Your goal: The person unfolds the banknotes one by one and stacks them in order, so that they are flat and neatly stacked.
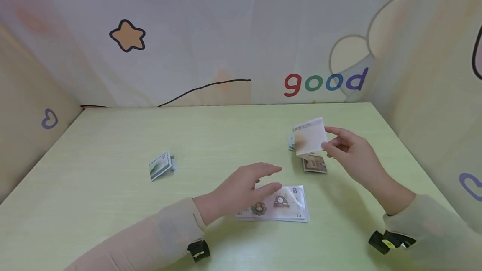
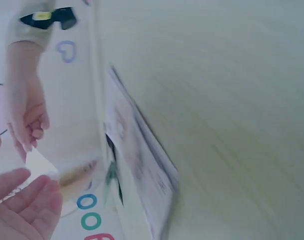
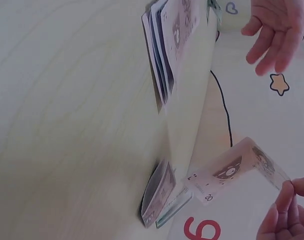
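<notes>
My right hand (image 1: 355,158) pinches a creased play banknote (image 1: 311,139) at its right edge, between thumb and fingers. In the right wrist view this banknote (image 3: 224,172) bends into two halves and shows a brownish print with a round cartoon figure. Below it on the table lies a folded brown banknote (image 1: 317,164), with a green banknote (image 1: 291,143) partly hidden behind. My left hand (image 1: 239,189) hovers above a flat stack of play banknotes (image 1: 299,208), covering its left part; its fingers are extended and hold nothing. The left wrist view shows this stack (image 2: 137,145) edge-on.
Folded green banknotes (image 1: 161,165) stand on the left side of the pale green table (image 1: 94,154). A printed cloth backdrop (image 1: 211,32) with a star and the word "good" rises behind the table, with cloth walls at both sides.
</notes>
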A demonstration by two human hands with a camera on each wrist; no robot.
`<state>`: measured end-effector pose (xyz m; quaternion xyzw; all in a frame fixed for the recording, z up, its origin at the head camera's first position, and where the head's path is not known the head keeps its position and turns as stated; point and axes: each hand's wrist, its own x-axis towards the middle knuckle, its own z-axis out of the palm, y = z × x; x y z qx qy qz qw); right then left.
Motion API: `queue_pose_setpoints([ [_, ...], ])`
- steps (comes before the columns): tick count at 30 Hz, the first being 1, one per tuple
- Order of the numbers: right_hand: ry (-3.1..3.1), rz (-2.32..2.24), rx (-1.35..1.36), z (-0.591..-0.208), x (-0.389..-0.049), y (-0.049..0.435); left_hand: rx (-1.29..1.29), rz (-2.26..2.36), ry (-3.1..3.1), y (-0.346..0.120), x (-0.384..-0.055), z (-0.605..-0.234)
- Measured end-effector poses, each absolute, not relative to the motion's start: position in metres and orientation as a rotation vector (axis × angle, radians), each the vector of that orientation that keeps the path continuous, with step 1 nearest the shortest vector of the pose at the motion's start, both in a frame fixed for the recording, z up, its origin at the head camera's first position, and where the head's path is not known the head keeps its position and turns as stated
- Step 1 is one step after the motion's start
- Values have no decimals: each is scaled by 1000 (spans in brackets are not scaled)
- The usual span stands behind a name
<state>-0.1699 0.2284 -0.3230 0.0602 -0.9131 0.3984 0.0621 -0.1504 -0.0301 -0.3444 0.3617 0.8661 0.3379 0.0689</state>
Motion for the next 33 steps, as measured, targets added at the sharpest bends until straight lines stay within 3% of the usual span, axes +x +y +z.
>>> queue_pose_setpoints([
  [8,-2723,1199,354,-322,-158,198,779,1720,2133,-24,-146,-323],
  [23,-2541,665,896,-334,-141,162,460,1928,2002,-25,-142,-311],
  [33,-2546,557,900,-338,-141,162,302,1997,2035,-28,-159,-340],
])
